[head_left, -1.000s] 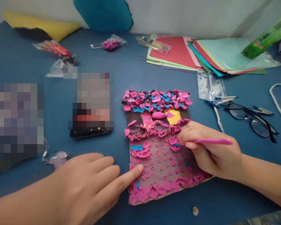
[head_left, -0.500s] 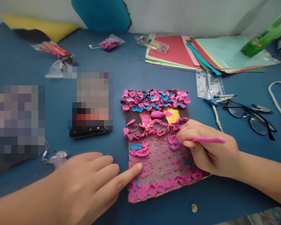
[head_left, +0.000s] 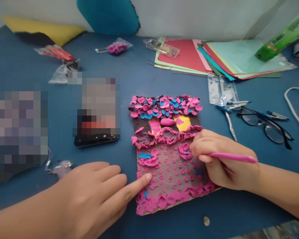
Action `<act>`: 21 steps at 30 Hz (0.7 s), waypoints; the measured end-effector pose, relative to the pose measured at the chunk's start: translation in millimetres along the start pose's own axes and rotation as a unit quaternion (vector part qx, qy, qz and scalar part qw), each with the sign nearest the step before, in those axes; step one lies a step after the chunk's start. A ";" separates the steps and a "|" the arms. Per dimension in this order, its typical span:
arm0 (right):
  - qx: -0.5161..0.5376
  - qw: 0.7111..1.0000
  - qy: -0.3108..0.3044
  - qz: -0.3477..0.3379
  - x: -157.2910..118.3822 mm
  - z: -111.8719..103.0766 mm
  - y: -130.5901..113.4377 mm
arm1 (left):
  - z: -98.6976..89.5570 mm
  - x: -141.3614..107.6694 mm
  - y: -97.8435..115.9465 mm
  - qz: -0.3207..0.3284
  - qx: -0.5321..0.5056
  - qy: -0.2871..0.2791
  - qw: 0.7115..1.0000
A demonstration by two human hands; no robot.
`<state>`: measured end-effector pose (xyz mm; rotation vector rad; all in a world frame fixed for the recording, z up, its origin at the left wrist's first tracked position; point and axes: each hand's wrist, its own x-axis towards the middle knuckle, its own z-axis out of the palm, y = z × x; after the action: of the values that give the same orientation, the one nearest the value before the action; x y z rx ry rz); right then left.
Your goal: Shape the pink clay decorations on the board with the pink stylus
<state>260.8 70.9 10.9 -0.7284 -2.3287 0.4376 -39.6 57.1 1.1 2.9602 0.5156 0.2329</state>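
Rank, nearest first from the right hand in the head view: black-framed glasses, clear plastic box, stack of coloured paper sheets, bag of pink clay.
From the right hand:
1. Black-framed glasses, to its right.
2. Clear plastic box, beyond it.
3. Stack of coloured paper sheets, far right.
4. Bag of pink clay, far left.

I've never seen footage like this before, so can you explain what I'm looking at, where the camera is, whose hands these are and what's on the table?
This is one picture from a camera worn on a person's head, looking down at their own two bare hands; there is no machine. The right hand grips a thin pink modelling tool, its tip at a pink clay flower on the clay picture, a board covered in pink, blue and brown clay bits. The left hand lies flat, its forefinger touching the board's left edge. Around it on the blue table lie a phone, glasses, coloured paper sheets, a clear plastic box and a coin.
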 end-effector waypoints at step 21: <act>-0.021 1.000 -0.006 0.006 1.9 -3.7 0.3 | 1.7 -1.2 -0.1 -0.003 -0.007 0.007 1.000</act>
<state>262.2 72.7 14.4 -0.7620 -2.3520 0.3995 -40.5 56.7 -0.7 2.9455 0.5216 0.2564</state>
